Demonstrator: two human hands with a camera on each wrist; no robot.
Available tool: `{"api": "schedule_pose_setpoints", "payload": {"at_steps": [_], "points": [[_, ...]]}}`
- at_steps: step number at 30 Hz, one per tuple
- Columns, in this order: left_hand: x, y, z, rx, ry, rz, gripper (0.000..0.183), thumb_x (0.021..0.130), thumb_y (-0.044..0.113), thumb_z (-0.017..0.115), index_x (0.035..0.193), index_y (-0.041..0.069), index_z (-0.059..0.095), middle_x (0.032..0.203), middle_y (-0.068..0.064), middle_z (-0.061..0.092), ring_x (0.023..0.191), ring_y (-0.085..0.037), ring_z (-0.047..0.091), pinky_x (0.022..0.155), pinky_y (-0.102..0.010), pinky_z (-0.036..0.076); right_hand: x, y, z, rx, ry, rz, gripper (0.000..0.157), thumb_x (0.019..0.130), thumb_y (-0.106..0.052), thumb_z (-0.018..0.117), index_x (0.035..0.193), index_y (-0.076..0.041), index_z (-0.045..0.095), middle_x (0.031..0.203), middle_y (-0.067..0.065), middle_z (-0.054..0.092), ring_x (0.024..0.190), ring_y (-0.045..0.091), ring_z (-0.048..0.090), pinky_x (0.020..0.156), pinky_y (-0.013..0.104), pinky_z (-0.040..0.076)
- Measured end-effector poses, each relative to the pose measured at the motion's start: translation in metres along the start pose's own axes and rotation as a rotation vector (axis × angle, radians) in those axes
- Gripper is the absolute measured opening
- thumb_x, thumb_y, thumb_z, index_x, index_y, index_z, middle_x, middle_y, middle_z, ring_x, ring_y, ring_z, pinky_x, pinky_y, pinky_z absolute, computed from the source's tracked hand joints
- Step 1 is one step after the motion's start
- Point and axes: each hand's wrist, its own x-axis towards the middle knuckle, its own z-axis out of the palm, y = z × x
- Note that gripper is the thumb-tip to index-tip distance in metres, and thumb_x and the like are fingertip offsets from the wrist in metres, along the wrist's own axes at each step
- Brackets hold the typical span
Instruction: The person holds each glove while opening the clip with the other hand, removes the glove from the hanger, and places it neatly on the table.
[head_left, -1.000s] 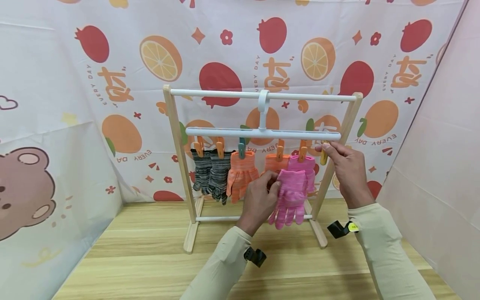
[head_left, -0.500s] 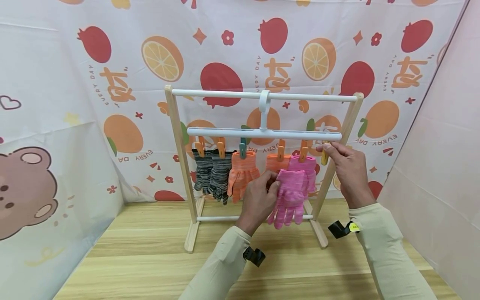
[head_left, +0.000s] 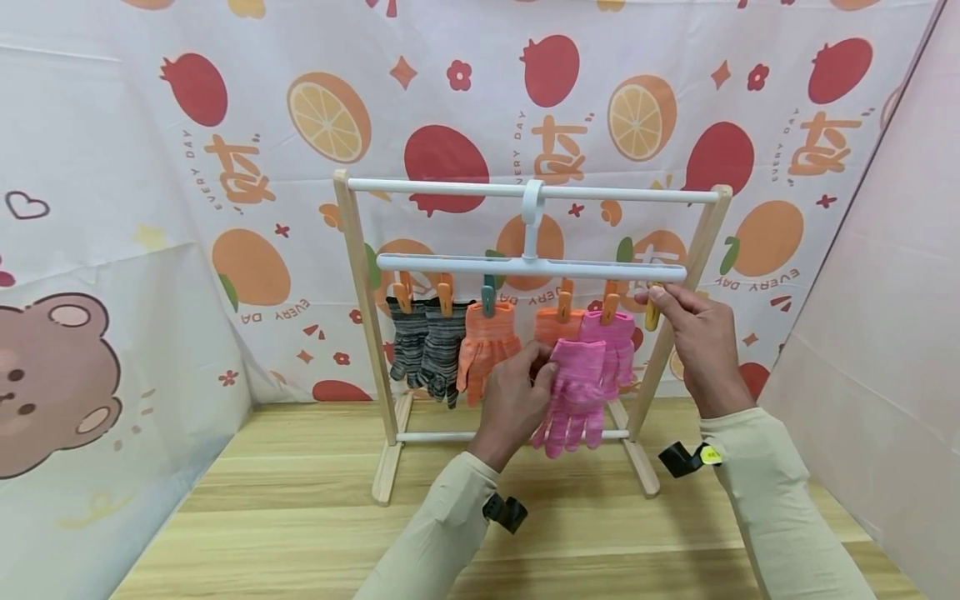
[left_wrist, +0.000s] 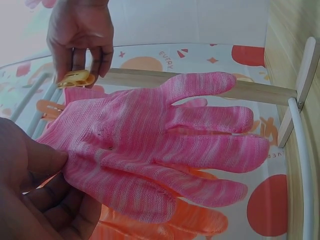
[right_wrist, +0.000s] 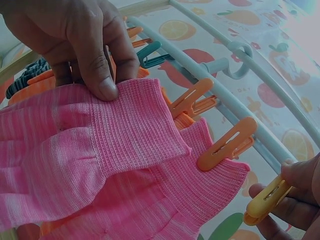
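Note:
My left hand [head_left: 517,402] pinches the cuff edge of a pink knitted glove [left_wrist: 135,125], which hangs fingers-down in front of the rack. With thumb and fingers, my right hand [head_left: 701,346] holds a yellow clothespin [right_wrist: 267,200] just below the right end of the white hanger [head_left: 465,265]. Behind the held glove, a second pink glove [head_left: 617,354] hangs from an orange clothespin [right_wrist: 227,145]. Left of it hang an orange glove [head_left: 555,323], partly hidden by the held glove and my hand, another orange glove [head_left: 486,342] under a teal clothespin [head_left: 488,297], and two dark grey gloves [head_left: 442,342].
A wooden rack with a white top bar [head_left: 442,188] carries the hanger by its hook [head_left: 532,204]. The rack stands on a light wood table [head_left: 300,517]. A fruit-print cloth [head_left: 247,350] lies close behind, with pale walls at both sides.
Both hands keep their holds on the pink glove and the yellow clothespin. The held glove has shifted very slightly left relative to the rack; the whole view has drifted a little.

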Motion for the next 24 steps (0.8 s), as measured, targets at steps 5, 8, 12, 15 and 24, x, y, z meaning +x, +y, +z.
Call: {"api": "schedule_pose_setpoints", "payload": {"at_steps": [5, 8, 12, 15, 24], "points": [[-0.0002, 0.0003, -0.0014, 0.006, 0.013, 0.000, 0.009, 0.101, 0.013, 0.063, 0.106, 0.010, 0.070, 0.082, 0.002, 0.066, 0.070, -0.011, 0.057, 0.062, -0.027, 0.047, -0.0008, 0.0004, 0.0002, 0.000, 0.014, -0.008, 0.042, 0.099, -0.039, 0.065, 0.128, -0.009, 0.071, 0.105, -0.003, 0.076, 0.129, 0.017, 0.048, 0.116, 0.055, 0.025], [0.0000, 0.0010, -0.0022, 0.005, 0.018, 0.007, 0.009, 0.101, 0.012, 0.063, 0.107, 0.009, 0.070, 0.083, 0.001, 0.067, 0.070, -0.012, 0.057, 0.062, -0.027, 0.047, -0.0008, 0.0003, -0.0002, 0.002, 0.014, -0.013, 0.042, 0.100, -0.038, 0.065, 0.128, -0.009, 0.071, 0.106, -0.003, 0.076, 0.130, 0.018, 0.048, 0.116, 0.055, 0.024], [-0.0004, 0.0000, -0.0030, -0.003, 0.016, 0.001, 0.010, 0.101, 0.013, 0.063, 0.107, 0.009, 0.070, 0.084, 0.001, 0.067, 0.070, -0.011, 0.058, 0.062, -0.027, 0.048, 0.0003, 0.0008, 0.0000, 0.014, 0.005, -0.004, 0.042, 0.100, -0.038, 0.064, 0.128, -0.008, 0.071, 0.108, -0.002, 0.076, 0.130, 0.017, 0.047, 0.114, 0.052, 0.026], [-0.0015, -0.0015, -0.0040, -0.012, 0.013, -0.008, 0.010, 0.101, 0.013, 0.063, 0.107, 0.009, 0.070, 0.084, 0.001, 0.067, 0.071, -0.011, 0.058, 0.062, -0.027, 0.049, 0.0010, 0.0015, 0.0003, 0.023, 0.002, 0.002, 0.043, 0.100, -0.038, 0.063, 0.128, -0.007, 0.071, 0.109, -0.001, 0.076, 0.129, 0.017, 0.046, 0.112, 0.051, 0.028], [-0.0020, -0.0027, -0.0071, -0.017, 0.024, -0.007, 0.010, 0.101, 0.012, 0.064, 0.106, 0.008, 0.070, 0.082, 0.000, 0.067, 0.069, -0.011, 0.058, 0.061, -0.028, 0.048, -0.0001, 0.0008, 0.0012, 0.008, 0.013, 0.011, 0.044, 0.100, -0.040, 0.063, 0.129, -0.008, 0.071, 0.110, 0.000, 0.075, 0.130, 0.018, 0.045, 0.113, 0.052, 0.027]]}}
